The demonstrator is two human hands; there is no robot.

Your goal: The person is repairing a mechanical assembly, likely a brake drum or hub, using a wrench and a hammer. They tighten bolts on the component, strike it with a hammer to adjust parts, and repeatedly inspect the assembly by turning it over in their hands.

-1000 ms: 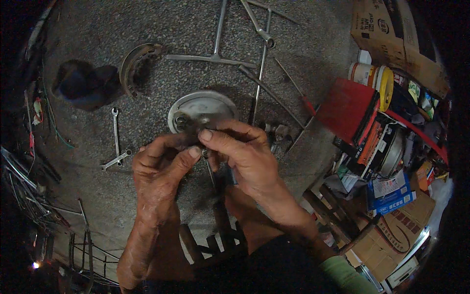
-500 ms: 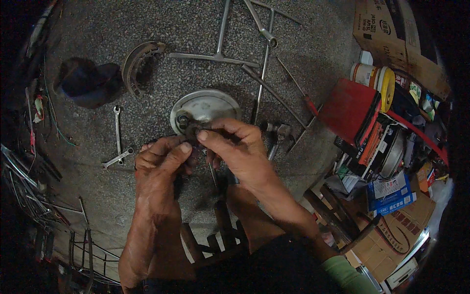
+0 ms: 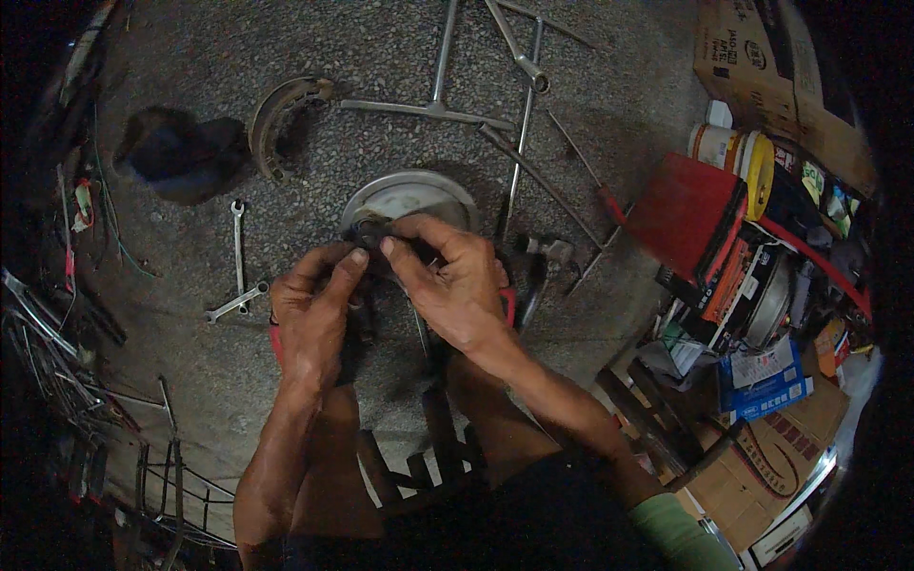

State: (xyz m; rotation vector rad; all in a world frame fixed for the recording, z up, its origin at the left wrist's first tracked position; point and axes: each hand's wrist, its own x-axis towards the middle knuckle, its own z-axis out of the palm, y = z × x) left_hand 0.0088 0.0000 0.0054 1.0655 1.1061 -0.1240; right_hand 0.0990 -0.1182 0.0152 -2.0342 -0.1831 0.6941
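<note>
Both my hands meet at the near edge of a round silver metal plate (image 3: 409,195) on the floor. My left hand (image 3: 319,295) has thumb and fingers pinched together. My right hand (image 3: 452,276) pinches from the other side. Between the fingertips is a small dark round part (image 3: 369,228), at the plate's near left edge; its exact kind is too dim to tell. Whether it is fixed to the plate is hidden. A curved brake shoe (image 3: 269,124) lies beyond the plate to the left. A hammer (image 3: 547,255) rests to the right of my right hand.
Left lie a dark cloth bundle (image 3: 181,157) and two wrenches, one upright (image 3: 239,243), one slanted (image 3: 236,303). Beyond are a T-handle wrench (image 3: 428,111) and a red-handled screwdriver (image 3: 609,202). A red case (image 3: 681,214), cardboard boxes (image 3: 752,57) and clutter crowd the right side.
My hands have moved slightly up and closer to the plate, fingertips now on the dark round part at its edge. The whole view has shifted slightly right.
</note>
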